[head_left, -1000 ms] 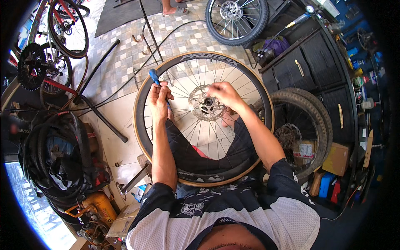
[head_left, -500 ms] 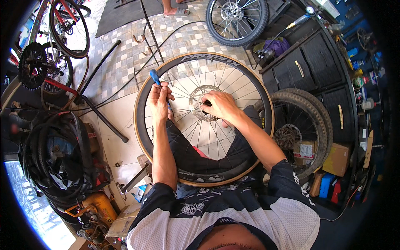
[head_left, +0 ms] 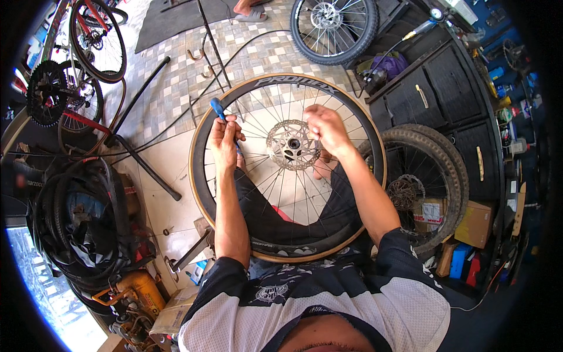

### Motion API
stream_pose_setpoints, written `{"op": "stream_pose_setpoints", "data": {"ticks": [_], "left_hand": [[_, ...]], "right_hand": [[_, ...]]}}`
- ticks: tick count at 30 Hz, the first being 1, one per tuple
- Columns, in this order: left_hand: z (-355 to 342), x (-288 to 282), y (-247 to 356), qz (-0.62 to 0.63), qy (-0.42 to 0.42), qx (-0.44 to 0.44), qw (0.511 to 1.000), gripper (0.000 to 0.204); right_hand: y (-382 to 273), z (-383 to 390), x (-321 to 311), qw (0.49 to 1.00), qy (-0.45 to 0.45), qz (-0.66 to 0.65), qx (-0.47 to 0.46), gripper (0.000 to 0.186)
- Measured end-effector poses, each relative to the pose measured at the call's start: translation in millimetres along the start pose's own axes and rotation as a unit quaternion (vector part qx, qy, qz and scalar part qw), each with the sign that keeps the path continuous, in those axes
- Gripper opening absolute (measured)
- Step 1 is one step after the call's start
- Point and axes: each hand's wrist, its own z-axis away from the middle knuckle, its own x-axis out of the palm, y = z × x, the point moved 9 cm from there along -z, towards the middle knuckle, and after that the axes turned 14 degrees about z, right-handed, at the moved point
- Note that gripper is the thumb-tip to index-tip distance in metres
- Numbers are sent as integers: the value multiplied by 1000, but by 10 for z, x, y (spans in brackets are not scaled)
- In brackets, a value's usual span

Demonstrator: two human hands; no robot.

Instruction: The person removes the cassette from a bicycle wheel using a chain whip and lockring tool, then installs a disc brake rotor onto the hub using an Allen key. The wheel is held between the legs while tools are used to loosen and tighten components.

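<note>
A bicycle wheel [head_left: 203,199] with a black rim and tan-edged tyre lies across my lap over my dark-clad legs. My left hand [head_left: 225,141], closed at the wheel's left side, grips a blue-handled tool [head_left: 217,108]. The tool's handle pokes out above my fingers; its working end is hard to make out. A silver disc brake rotor [head_left: 285,159] sits at the hub [head_left: 294,144], whose dark centre hole shows. Just right of the rotor hovers my right hand [head_left: 329,130], fingers bent and somewhat apart. No object shows in it, though its palm is hidden.
Two knobbly tyred wheels [head_left: 448,176] lean by the black drawers [head_left: 422,100] on the right. Another wheel [head_left: 334,56] stands ahead. Black tyres [head_left: 76,217] are heaped at left, near a black stand leg [head_left: 149,167]. Another person's sandalled foot [head_left: 251,16] is at the top.
My right hand has lifted off the hub and moved right and slightly up, uncovering the rotor's centre. My left hand keeps its grip on the blue-handled tool. The other person's foot shifted slightly.
</note>
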Motion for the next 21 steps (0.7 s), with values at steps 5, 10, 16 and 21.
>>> {"op": "stream_pose_setpoints", "data": {"ticks": [5,10,16,21], "left_hand": [[-11,-8,-52,-9,1,-9,1000,13],[-13,-37,-87,-51,-4,-9,999,14],[-21,31,-162,-69,-17,-15,997,14],[-22,12,-116,-75,-14,-9,997,14]], "right_hand": [[-207,101,-163,997,-16,-65,23,31],[-397,258,67,826,5,564,-4,52],[-57,302,270,691,-57,720,27,101],[-116,319,387,691,-61,719,40,91]]}}
